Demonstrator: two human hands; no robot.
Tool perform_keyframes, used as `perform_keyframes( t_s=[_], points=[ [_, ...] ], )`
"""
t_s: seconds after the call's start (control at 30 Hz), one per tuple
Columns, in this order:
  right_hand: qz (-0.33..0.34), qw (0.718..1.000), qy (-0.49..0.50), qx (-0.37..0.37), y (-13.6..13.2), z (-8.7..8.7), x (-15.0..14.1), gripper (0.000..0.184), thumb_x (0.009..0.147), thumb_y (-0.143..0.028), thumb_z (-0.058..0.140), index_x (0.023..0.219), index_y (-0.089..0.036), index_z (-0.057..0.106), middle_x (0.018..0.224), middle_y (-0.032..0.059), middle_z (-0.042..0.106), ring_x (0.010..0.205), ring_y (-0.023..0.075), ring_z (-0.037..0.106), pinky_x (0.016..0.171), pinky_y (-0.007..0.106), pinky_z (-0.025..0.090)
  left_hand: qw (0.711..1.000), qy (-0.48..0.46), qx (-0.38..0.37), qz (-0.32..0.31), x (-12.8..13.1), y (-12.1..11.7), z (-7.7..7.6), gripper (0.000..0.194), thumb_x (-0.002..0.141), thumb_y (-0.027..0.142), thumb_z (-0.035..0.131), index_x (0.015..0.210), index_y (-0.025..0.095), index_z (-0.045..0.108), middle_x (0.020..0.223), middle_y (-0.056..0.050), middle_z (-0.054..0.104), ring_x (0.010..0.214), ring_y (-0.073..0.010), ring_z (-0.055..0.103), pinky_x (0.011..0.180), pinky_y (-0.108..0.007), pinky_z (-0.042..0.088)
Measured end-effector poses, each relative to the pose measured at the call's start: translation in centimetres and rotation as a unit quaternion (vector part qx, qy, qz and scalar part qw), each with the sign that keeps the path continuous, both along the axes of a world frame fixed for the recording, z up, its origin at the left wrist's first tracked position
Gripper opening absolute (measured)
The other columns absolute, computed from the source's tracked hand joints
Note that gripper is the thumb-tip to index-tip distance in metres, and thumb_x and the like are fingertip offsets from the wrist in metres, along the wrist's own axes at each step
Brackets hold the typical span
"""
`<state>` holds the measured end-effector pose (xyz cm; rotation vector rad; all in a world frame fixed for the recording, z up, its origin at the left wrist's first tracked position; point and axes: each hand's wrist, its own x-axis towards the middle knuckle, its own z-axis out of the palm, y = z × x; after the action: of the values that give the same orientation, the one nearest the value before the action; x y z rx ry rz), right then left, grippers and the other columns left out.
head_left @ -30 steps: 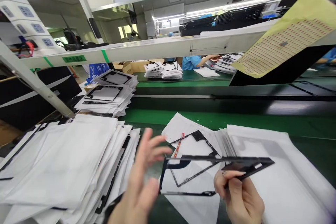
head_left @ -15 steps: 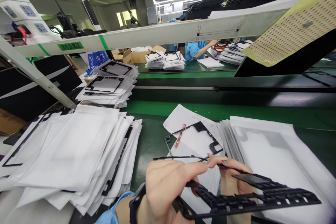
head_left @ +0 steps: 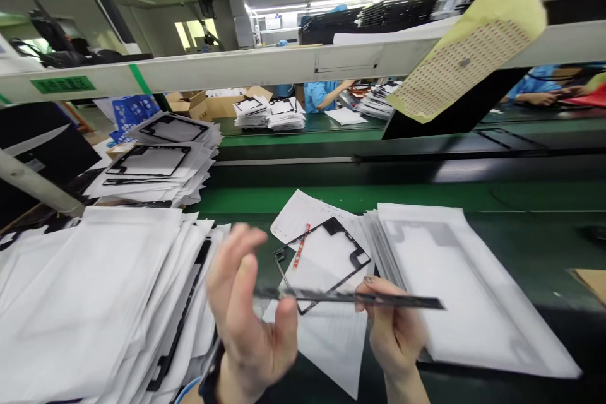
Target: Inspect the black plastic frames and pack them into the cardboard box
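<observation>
Holding a thin, flat black part edge-on above white paper sheets.
Right hand pinches the part between thumb and fingers; left hand is released, fingers raised and loosely spread near its left end — contact cannot be confirmed. Risk: a one-handed pinch may let the slender part twist or slip onto the black open rectangular frame beside the red patterned strip.

Here on the left, a paper pile, with a rear pile behind it; centre, a flat frame on loose sheets, a strip across its edge, seemingly a raised frame before it; right, a paper stack
</observation>
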<state>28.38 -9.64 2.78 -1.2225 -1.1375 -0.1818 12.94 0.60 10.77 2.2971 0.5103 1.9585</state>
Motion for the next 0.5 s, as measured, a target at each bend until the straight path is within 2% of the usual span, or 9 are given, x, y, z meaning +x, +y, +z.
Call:
perform_keyframes(
  t_s=[0.03, 0.07, 0.1, 0.13, 0.2, 0.27, 0.33, 0.5],
  points=[
    [0.002, 0.999, -0.036, 0.005, -0.1, 0.7, 0.1, 0.025, 0.096, -0.014, 0.047, 0.110, -0.023, 0.066, 0.065, 0.0015, 0.065, 0.047, 0.0148, 0.059, 0.046, 0.027, 0.050, 0.998, 0.029, 0.036, 0.049, 0.0, 0.4, 0.2, 0.063, 0.083, 0.011, 0.063, 0.144, 0.020, 0.047, 0.141, -0.017, 0.052, 0.134, -0.0353, 0.046, 0.102, -0.051, 0.047],
    [0.014, 0.997, -0.082, 0.004, -0.1, 1.4, 0.2, 0.028, 0.095, -0.012, 0.047, 0.113, -0.023, 0.066, 0.065, 0.0017, 0.066, 0.047, 0.0155, 0.059, 0.045, 0.027, 0.050, 0.994, 0.065, 0.057, 0.072, -0.1, 0.6, 0.5, 0.059, 0.079, 0.006, 0.064, 0.136, 0.018, 0.055, 0.143, -0.017, 0.050, 0.139, -0.0388, 0.039, 0.107, -0.056, 0.041],
    [0.027, 0.990, -0.136, 0.000, -0.1, 2.3, 0.3, 0.031, 0.093, -0.010, 0.047, 0.115, -0.022, 0.066, 0.064, 0.0024, 0.067, 0.047, 0.0164, 0.061, 0.045, 0.027, 0.049, 0.990, 0.111, 0.060, 0.066, -0.2, 0.7, 0.9, 0.052, 0.078, 0.004, 0.061, 0.128, 0.017, 0.060, 0.140, -0.017, 0.053, 0.139, -0.0393, 0.039, 0.108, -0.057, 0.039],
    [0.039, 0.981, -0.189, -0.007, -0.1, 3.2, 0.3, 0.034, 0.091, -0.009, 0.047, 0.118, -0.020, 0.065, 0.065, 0.0036, 0.068, 0.048, 0.0174, 0.062, 0.043, 0.027, 0.047, 0.988, 0.143, 0.052, 0.033, -0.4, 0.6, 1.3, 0.046, 0.078, 0.005, 0.058, 0.123, 0.015, 0.062, 0.131, -0.017, 0.060, 0.132, -0.0374, 0.047, 0.105, -0.055, 0.042],
    [0.054, 0.964, -0.258, -0.021, 0.0, 4.6, 0.2, 0.040, 0.090, -0.005, 0.043, 0.124, -0.016, 0.060, 0.066, 0.0055, 0.069, 0.050, 0.0186, 0.064, 0.042, 0.026, 0.046, 0.986, 0.155, 0.025, -0.059, -0.8, 0.1, 2.1, 0.040, 0.081, 0.011, 0.050, 0.119, 0.011, 0.060, 0.102, -0.015, 0.070, 0.101, -0.0291, 0.065, 0.085, -0.045, 0.053],
    [0.058, 0.961, -0.269, -0.033, 0.0, 5.5, 0.1, 0.042, 0.089, -0.005, 0.043, 0.127, -0.015, 0.059, 0.065, 0.0050, 0.068, 0.050, 0.0183, 0.064, 0.043, 0.026, 0.046, 0.985, 0.138, -0.004, -0.106, -1.1, -0.5, 2.6, 0.035, 0.083, 0.015, 0.048, 0.115, 0.009, 0.061, 0.078, -0.009, 0.068, 0.069, -0.0202, 0.064, 0.062, -0.035, 0.052],
    [0.057, 0.961, -0.267, -0.038, -0.2, 5.8, 0.0, 0.042, 0.089, -0.005, 0.044, 0.127, -0.016, 0.058, 0.065, 0.0039, 0.067, 0.048, 0.0168, 0.061, 0.043, 0.026, 0.045, 0.987, 0.121, -0.024, -0.099, -1.2, -1.1, 2.7, 0.029, 0.086, 0.017, 0.048, 0.110, 0.010, 0.063, 0.069, -0.005, 0.064, 0.058, -0.0165, 0.060, 0.055, -0.030, 0.048],
    [0.036, 0.960, -0.275, -0.030, -0.7, 6.0, -0.1, 0.044, 0.086, -0.001, 0.045, 0.125, -0.014, 0.060, 0.061, 0.0022, 0.064, 0.046, 0.0148, 0.057, 0.043, 0.025, 0.040, 0.993, 0.091, -0.031, -0.063, -1.3, -2.0, 2.3, 0.027, 0.095, 0.023, 0.043, 0.103, 0.012, 0.066, 0.068, -0.003, 0.065, 0.056, -0.0144, 0.061, 0.055, -0.028, 0.048]
  ],
)
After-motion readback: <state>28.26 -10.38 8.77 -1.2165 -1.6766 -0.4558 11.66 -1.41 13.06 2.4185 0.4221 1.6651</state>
